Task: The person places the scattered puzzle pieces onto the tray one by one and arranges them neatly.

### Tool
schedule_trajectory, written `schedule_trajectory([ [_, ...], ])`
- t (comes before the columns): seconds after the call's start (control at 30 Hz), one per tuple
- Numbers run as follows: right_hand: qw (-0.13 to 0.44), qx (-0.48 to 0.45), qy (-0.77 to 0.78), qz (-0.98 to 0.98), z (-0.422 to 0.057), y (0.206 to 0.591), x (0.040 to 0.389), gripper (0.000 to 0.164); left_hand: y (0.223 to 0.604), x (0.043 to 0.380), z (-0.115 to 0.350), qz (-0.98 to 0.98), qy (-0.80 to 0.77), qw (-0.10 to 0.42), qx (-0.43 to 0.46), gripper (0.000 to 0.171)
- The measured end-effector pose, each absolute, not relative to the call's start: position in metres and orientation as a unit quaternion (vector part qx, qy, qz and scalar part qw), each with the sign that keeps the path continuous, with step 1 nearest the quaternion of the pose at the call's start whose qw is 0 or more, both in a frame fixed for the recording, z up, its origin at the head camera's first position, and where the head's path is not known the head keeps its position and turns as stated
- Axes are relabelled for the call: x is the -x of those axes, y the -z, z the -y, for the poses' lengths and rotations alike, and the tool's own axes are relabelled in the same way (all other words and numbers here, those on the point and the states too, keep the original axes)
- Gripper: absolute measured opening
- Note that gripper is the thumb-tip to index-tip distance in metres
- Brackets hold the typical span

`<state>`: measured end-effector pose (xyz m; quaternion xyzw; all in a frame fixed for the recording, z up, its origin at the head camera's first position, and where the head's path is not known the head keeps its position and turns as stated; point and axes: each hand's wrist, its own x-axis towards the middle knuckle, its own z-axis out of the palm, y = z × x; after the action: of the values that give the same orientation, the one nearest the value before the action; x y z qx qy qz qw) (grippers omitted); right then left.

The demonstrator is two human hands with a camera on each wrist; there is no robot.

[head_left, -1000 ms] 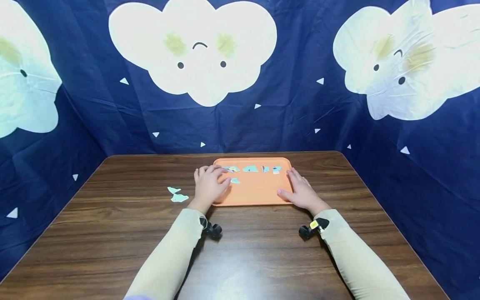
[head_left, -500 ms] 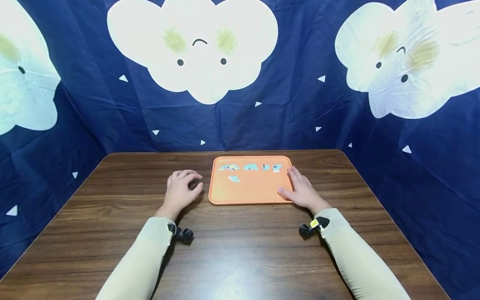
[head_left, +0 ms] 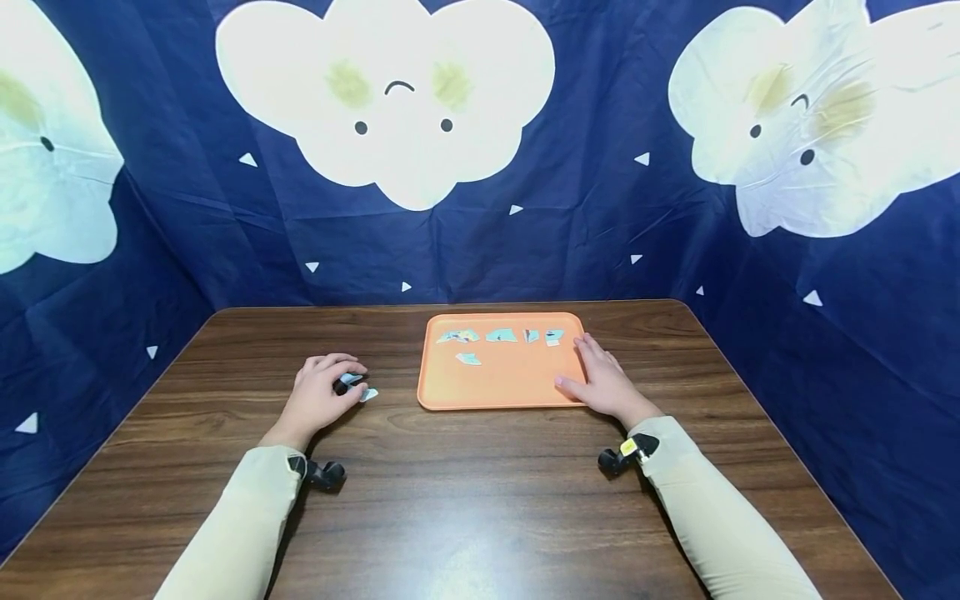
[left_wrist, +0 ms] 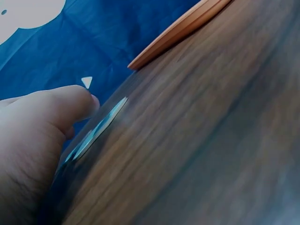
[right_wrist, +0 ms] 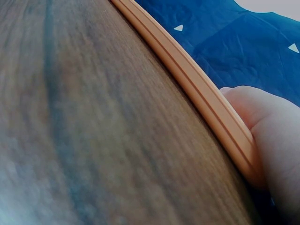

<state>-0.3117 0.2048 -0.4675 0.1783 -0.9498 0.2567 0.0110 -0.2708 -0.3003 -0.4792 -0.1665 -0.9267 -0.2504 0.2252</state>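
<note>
My left hand (head_left: 320, 393) is at the left of the table, its fingers and thumb bent loosely over two thin, light blue picture pieces. One piece (head_left: 351, 378) shows between thumb and fingers; another piece (head_left: 368, 394) pokes out past the thumb. In the left wrist view the thumb hovers just above a piece (left_wrist: 104, 125) lying on the wood. My right hand (head_left: 609, 385) holds the right front corner of an orange tray (head_left: 498, 392), thumb over the rim and fingers along the right side. The right wrist view shows that thumb (right_wrist: 255, 105) across the tray's rim (right_wrist: 206, 101).
Several irregular picture pieces lie in the tray: a row along the back, including a larger blue piece (head_left: 501, 336), and a single piece (head_left: 468, 359) below them. The brown wooden table (head_left: 480, 492) ends at a dark blue cloth (head_left: 480, 258) with cloud shapes.
My left hand has moved left from the tray to the two pieces on the table. The single piece below the row now lies uncovered in the tray. My right hand has stayed put.
</note>
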Motion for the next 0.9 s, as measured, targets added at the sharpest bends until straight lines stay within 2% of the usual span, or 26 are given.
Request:
schedule_trajectory([
  [0.3, 0.009, -0.176, -0.257, 0.95, -0.204, 0.467, 0.311, 0.096, 0.48, 0.267, 0.313, 0.927, 0.261, 0.184, 0.194, 0.031],
  [0.53, 0.007, -0.175, -0.255, 0.951, -0.204, 0.465, 0.31, 0.096, 0.48, 0.267, 0.313, 0.935, 0.255, 0.157, 0.188, 0.025],
  [0.9, 0.016, -0.178, -0.255, 0.95, -0.205, 0.468, 0.311, 0.096, 0.478, 0.267, 0.311, 0.926, 0.256, 0.192, 0.199, 0.02],
])
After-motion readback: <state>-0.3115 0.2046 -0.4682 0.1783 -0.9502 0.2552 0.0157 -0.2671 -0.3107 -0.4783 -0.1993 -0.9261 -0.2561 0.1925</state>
